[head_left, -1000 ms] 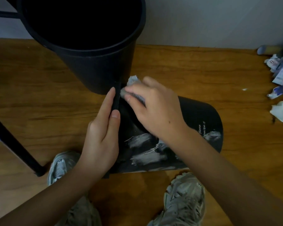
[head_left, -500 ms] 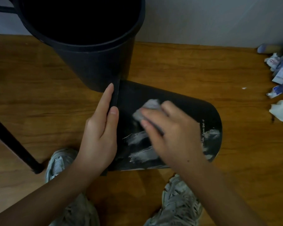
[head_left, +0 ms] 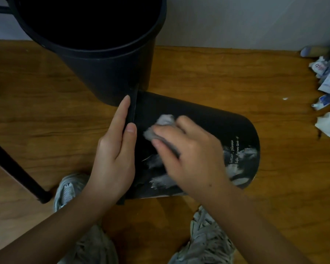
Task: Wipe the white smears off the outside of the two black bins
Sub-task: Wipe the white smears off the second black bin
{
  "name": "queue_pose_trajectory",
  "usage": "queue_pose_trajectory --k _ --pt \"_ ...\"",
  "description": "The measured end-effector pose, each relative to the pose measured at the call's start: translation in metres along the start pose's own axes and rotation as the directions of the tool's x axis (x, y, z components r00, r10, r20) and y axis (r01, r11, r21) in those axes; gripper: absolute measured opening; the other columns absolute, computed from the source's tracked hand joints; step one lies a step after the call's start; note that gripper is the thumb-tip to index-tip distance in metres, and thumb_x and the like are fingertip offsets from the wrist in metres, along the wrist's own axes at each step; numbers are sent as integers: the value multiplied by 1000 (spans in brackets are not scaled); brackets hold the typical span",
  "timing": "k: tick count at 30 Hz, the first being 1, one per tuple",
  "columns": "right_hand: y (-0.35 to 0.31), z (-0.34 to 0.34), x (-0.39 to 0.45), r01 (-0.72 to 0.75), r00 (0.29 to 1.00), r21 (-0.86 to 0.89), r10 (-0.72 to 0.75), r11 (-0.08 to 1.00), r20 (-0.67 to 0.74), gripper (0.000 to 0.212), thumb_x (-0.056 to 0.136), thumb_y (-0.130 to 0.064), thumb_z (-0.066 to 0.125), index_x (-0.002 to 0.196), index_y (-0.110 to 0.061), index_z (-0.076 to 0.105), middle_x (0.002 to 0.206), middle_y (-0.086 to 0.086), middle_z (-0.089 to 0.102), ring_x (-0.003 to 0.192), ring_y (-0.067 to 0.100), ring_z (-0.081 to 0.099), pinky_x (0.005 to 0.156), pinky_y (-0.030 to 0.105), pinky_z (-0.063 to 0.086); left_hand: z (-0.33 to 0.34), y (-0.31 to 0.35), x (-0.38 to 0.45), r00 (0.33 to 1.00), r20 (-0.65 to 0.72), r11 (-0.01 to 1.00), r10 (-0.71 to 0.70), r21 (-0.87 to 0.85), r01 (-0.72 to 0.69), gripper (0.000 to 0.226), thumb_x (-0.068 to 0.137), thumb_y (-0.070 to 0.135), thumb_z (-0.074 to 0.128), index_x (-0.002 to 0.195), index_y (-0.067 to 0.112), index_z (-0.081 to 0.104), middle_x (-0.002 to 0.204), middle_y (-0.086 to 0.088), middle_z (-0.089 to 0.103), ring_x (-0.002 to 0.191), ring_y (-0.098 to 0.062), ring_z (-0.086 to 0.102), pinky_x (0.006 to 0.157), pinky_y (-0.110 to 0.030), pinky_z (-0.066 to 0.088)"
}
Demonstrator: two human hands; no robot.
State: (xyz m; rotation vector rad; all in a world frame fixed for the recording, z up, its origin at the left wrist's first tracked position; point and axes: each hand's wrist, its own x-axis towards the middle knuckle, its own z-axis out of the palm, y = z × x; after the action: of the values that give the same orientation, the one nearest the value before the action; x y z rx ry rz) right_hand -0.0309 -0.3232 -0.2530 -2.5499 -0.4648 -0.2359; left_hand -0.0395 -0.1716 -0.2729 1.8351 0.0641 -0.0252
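Black plastic makes up both bins. The lying bin (head_left: 208, 119) rests on its side on the wooden floor (head_left: 208, 73), its rim end touching the foot of the upright bin (head_left: 107, 73) and its closed base pointing away from that bin, toward the right. White smears (head_left: 160, 181) streak its upper side near the person's feet, and more of them sit at the base end beside a few lines of small white lettering (head_left: 234, 151).

Beside the upright bin's foot, the left hand (head_left: 114, 159) grips the lying bin's rim, fingers held together along the outer edge and the thumb curled over onto the wall. The right hand (head_left: 191, 155) presses a crumpled grey cloth (head_left: 164, 122) against the lying bin's side, its fingers bent over the wad and clamping it; the hand is somewhat blurred, so the exact hold is hard to make out.

The upright bin's mouth faces the camera, and its inside is too dark to tell whether anything lies in it. The lying bin's inside is hidden from this view.

Far to the right of the upright bin, a heap of crumpled paper and wrappers (head_left: 328, 82) lies on the floor by the wall. Two pale sneakers (head_left: 206, 239) stand just below the lying bin, and a black slanted leg (head_left: 17, 164) crosses the floor left of the upright bin.
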Motion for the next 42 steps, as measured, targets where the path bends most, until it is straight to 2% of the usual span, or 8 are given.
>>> queue_pose_trajectory --k 4,11,16,18,22,26,30,42 --pt "-1 2 8 -44 998 19 44 999 -43 29 95 -33 52 112 -18 71 89 0 61 73 11 56 58 18 38 -1 12 12 999 15 998 -49 -33 50 46 104 17 32 149 16 25 122 44 35 115 30 34 93 4 28" --pt "-5 -4 -1 -90 996 32 90 995 -16 31 94 -35 51 114 -20 70 88 -3 58 73 6 53 57 13 36 -2 24 11 988 -23 988 -154 -19 154 44 103 17 35 147 17 31 87 40 57 92 29 49 83 0 40" --pt "-6 -6 -27 126 989 6 -126 992 75 22 94 -29 56 106 -20 72 83 -1 52 68 9 47 53 22 38 -4 25 18 980 -30 980 -199 25 199 46 103 22 35 149 19 29 124 16 54 97 28 46 85 3 36" --pt "0 -10 -30 120 991 -15 -119 993 60 22 93 -28 58 106 -20 73 82 -1 53 66 10 47 53 21 36 -3 26 20 977 -30 977 -212 23 213 45 104 21 35 148 18 30 102 19 58 84 27 50 75 3 39" --pt "-3 -8 -5 12 1000 -22 -12 1000 15 23 94 -29 56 106 -19 73 83 -1 56 67 10 51 55 18 34 -3 27 19 974 -37 975 -223 8 224 46 104 23 34 149 20 29 137 12 51 118 13 44 101 -9 36" --pt "-20 3 0 99 991 -7 -98 995 92 20 94 -28 56 104 -18 71 88 1 55 71 11 50 56 23 41 -6 27 23 965 -10 964 -262 -57 261 45 104 23 35 148 23 30 114 10 61 100 10 57 86 -8 44" --pt "-11 -5 -10 164 981 -12 -162 986 104 18 93 -27 58 98 -20 73 80 -1 52 66 10 45 52 21 34 -7 26 29 959 -3 956 -283 -78 282 46 104 25 35 150 26 28 146 14 39 128 5 38 101 -6 32" --pt "-16 0 -20 238 966 -12 -236 971 102 17 95 -25 58 93 -17 73 76 4 52 62 17 48 48 31 41 -7 25 30 960 -11 956 -281 -85 279 46 104 25 35 149 23 29 148 9 38 134 0 36 114 -25 29"
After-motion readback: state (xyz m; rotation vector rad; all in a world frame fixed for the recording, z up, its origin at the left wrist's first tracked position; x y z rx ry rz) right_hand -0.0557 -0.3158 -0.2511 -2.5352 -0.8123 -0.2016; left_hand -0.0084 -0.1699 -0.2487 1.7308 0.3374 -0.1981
